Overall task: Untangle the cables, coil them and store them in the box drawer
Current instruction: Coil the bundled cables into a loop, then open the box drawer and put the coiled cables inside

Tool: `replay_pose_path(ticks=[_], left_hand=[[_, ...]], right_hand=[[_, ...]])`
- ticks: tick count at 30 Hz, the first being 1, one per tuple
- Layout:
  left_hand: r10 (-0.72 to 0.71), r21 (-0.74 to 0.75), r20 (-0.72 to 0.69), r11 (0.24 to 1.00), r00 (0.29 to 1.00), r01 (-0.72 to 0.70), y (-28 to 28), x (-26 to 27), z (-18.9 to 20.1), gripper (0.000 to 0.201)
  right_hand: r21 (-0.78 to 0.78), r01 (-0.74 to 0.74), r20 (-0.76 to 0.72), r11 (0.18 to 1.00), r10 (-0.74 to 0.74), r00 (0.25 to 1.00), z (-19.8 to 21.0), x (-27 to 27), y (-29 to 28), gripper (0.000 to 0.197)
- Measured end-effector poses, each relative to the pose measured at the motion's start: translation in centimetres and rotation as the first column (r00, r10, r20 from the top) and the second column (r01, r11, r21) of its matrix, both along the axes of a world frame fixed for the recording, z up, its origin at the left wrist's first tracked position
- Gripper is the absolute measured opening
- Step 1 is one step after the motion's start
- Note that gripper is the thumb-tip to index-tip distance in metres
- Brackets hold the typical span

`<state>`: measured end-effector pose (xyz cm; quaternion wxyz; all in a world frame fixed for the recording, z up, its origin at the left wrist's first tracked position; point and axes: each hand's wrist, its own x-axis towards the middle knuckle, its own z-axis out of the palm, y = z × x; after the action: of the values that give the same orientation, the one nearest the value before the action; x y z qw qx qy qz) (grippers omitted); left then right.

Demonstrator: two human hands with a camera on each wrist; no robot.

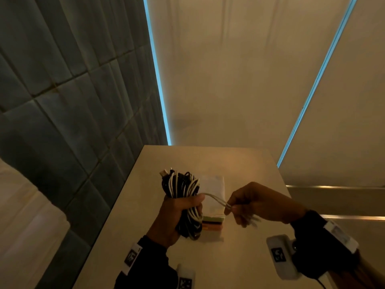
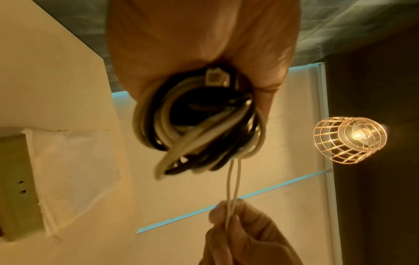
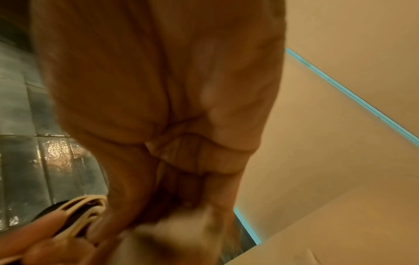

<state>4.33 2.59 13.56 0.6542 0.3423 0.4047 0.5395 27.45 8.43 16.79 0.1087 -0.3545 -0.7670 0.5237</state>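
Observation:
My left hand (image 1: 179, 211) grips a tangled bundle of black and white cables (image 1: 181, 184) upright above the table, thumb across its middle. Plug ends stick out at the bundle's top. In the left wrist view the same bundle (image 2: 195, 129) fills the fist (image 2: 204, 44). A doubled white strand (image 1: 216, 200) runs from the bundle to my right hand (image 1: 248, 203), which pinches it between thumb and fingers (image 2: 229, 222). Behind the hands a small box (image 1: 214, 192) with a pale top and coloured drawer fronts stands on the table. The right wrist view shows mostly palm (image 3: 170, 89).
The beige table (image 1: 239, 163) stands against a cream wall with blue light strips (image 1: 160, 90); dark padded panels (image 1: 62, 90) lie on the left. A caged lamp (image 2: 349, 139) hangs overhead. Bare tabletop lies right of the box.

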Motion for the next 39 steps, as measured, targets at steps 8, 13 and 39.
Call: replay_pose_path(ticks=[8, 13, 39], left_hand=[[0.128, 0.094, -0.154, 0.989, 0.980, -0.115, 0.3, 2.0, -1.3, 0.044], [0.099, 0.138, -0.189, 0.988, 0.977, -0.073, 0.3, 2.6, -1.2, 0.039], [-0.127, 0.071, -0.526, 0.979, 0.841, 0.193, -5.6, 2.5, -2.7, 0.043]], right_hand=[[-0.085, 0.317, -0.329, 0.945, -0.327, 0.886, 0.2, -2.7, -1.1, 0.011], [0.004, 0.455, -0.338, 0.891, -0.427, 0.839, -0.2, -5.2, -1.8, 0.010], [0.011, 0.349, -0.526, 0.937, -0.291, 0.799, -2.2, -9.1, -7.5, 0.038]])
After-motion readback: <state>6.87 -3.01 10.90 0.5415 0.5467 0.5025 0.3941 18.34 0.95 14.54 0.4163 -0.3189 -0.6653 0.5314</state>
